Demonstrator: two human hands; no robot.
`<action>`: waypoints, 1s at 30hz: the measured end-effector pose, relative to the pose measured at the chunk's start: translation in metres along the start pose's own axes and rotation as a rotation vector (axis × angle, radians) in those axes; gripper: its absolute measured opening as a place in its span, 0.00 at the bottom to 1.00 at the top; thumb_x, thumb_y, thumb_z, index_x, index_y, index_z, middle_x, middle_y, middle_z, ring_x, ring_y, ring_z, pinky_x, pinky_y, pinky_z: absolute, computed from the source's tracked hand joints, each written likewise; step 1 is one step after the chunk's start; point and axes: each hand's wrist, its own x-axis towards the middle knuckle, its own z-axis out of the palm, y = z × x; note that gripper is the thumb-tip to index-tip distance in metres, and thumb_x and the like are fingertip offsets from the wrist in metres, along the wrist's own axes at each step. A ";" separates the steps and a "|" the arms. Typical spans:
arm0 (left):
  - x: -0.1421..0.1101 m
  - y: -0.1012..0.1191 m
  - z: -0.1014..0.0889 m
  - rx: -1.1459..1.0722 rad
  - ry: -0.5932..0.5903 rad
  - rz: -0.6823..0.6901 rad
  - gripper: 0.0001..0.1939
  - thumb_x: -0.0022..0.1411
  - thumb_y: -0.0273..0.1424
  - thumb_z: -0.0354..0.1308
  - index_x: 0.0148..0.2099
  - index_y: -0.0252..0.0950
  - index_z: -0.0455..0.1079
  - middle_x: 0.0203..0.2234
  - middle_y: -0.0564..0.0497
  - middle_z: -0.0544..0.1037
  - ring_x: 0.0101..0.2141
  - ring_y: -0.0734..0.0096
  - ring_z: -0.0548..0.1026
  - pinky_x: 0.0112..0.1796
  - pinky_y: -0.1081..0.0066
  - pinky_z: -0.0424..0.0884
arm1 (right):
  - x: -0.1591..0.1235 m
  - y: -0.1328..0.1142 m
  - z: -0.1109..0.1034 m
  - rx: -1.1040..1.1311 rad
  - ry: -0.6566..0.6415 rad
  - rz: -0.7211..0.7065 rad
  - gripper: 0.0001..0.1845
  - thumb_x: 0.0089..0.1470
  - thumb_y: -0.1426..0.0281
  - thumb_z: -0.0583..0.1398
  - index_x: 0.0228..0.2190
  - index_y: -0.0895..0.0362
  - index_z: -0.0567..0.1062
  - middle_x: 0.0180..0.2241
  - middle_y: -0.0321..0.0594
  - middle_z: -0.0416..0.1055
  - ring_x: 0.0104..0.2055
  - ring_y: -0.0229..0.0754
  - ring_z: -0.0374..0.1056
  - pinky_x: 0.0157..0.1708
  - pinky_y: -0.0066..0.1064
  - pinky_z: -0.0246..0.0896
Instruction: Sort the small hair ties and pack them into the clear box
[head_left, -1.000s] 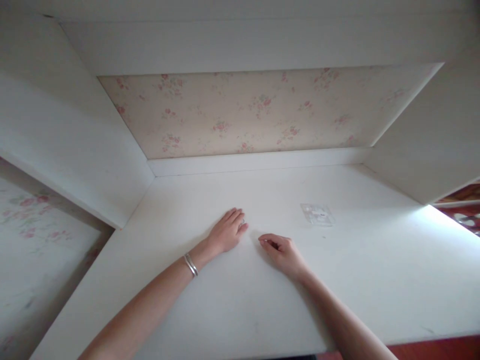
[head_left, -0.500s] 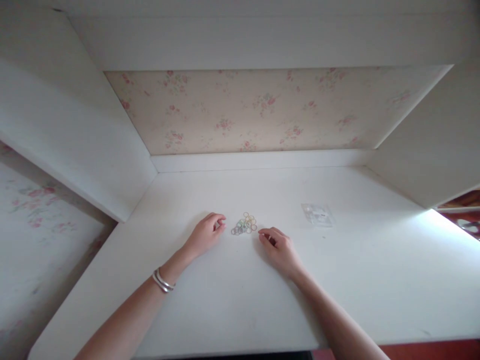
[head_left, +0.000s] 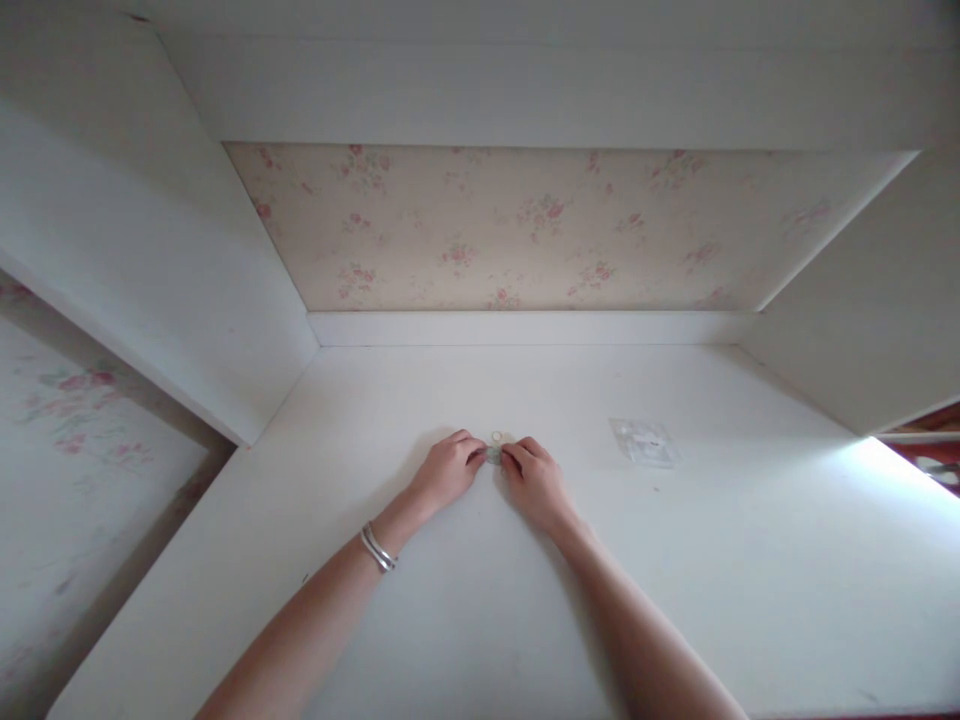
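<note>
A small pile of thin coloured rings (head_left: pixel 493 455) lies on the white desk, squeezed between my two hands and mostly hidden by the fingers. My left hand (head_left: pixel 450 468) has its fingers closed at the pile's left side, and two silver bangles (head_left: pixel 378 547) circle that wrist. From the right, my right hand (head_left: pixel 534 480) bends its closed fingers onto the same pile. One pale ring (head_left: pixel 496 436) shows just beyond the fingertips, apart from the hands. Whether the rings are plastic, rubber or metal is too small to tell.
A clear plastic bag (head_left: pixel 645 443) lies on the white desk (head_left: pixel 480 600) to the right of my hands. White side panels (head_left: pixel 187 280) stand left and right, and a low ledge (head_left: pixel 525 328) runs along the back below flowered wallpaper.
Both hands have moved inward, from either side of the spread rings onto them. Their fingers have closed and the rings are bunched closer together. The view has shifted slightly.
</note>
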 end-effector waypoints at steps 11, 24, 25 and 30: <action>0.004 -0.015 -0.002 -0.292 0.050 -0.128 0.12 0.60 0.30 0.52 0.46 0.36 0.72 0.40 0.47 0.77 0.32 0.71 0.76 0.37 0.70 0.72 | 0.000 0.022 -0.007 0.053 0.154 0.147 0.18 0.58 0.65 0.49 0.40 0.54 0.76 0.37 0.41 0.72 0.40 0.42 0.66 0.42 0.32 0.58; -0.052 0.006 -0.024 -0.343 -0.054 -0.222 0.13 0.62 0.37 0.50 0.41 0.39 0.74 0.35 0.51 0.79 0.35 0.69 0.75 0.38 0.72 0.69 | -0.012 0.008 -0.010 -0.055 0.018 0.042 0.15 0.57 0.63 0.53 0.41 0.51 0.75 0.35 0.39 0.72 0.39 0.41 0.66 0.40 0.32 0.56; -0.055 0.008 -0.022 -0.346 -0.072 -0.226 0.14 0.62 0.38 0.50 0.41 0.39 0.74 0.35 0.51 0.79 0.35 0.69 0.76 0.38 0.73 0.69 | -0.011 0.007 -0.009 -0.084 0.009 0.032 0.14 0.56 0.63 0.53 0.41 0.50 0.75 0.36 0.39 0.72 0.40 0.41 0.66 0.41 0.32 0.55; -0.057 0.014 -0.015 -0.174 -0.103 -0.259 0.15 0.62 0.39 0.48 0.42 0.41 0.74 0.35 0.52 0.80 0.35 0.68 0.76 0.37 0.74 0.68 | -0.010 0.010 -0.004 -0.062 0.035 0.038 0.14 0.58 0.63 0.52 0.40 0.50 0.76 0.37 0.39 0.72 0.40 0.40 0.66 0.41 0.31 0.56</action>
